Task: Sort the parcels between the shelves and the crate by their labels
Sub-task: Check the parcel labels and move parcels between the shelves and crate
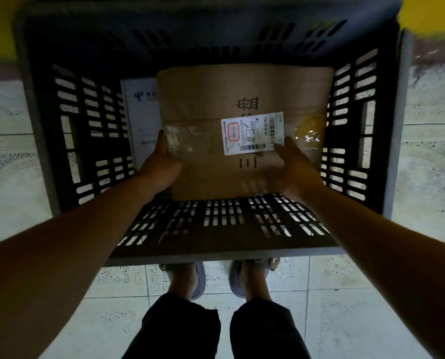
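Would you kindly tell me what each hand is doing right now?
Left hand: grips the left edge of the cardboard box.
Right hand: open, fingers flat on the box top.

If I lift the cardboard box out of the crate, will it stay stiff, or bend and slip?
Probably stiff: the cardboard box keeps flat faces and straight edges. Its glossy tape may feel slippery, so grip bare cardboard. It spans much of the crate, so one hand may not suffice.

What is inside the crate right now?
A cardboard parcel bearing a white label, and a white box partly covered at its left. The crate floor beneath them is hidden.
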